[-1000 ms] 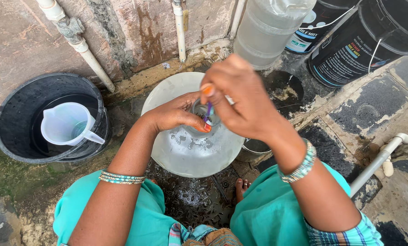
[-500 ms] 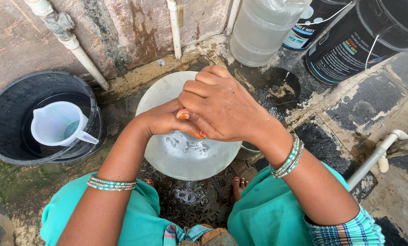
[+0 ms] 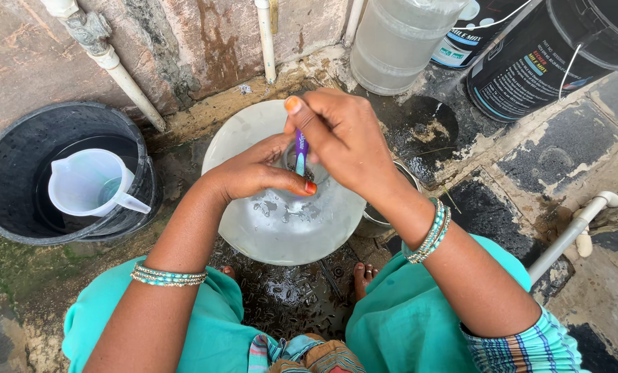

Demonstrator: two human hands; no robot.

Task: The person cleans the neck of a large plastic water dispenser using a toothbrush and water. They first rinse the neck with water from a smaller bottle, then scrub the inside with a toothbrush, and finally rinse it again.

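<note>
A large clear plastic water jar (image 3: 281,221) stands upright between my knees, seen from above, wet with droplets. My left hand (image 3: 257,171) grips the jar's neck around its mouth. My right hand (image 3: 343,138) is closed on a purple-handled brush (image 3: 301,153), which points down into the jar's mouth. The brush head is hidden inside the neck.
A black bucket (image 3: 19,145) at left holds water and a translucent measuring jug (image 3: 91,183). A second clear jar (image 3: 402,41) and black drums (image 3: 551,55) stand at the back right. White pipes (image 3: 264,38) run up the stained wall. A steel vessel (image 3: 374,217) peeks from under my right wrist.
My right hand has lifted and turned, exposing the purple brush handle that was covered half a second ago. My left hand stays on the jar's neck.
</note>
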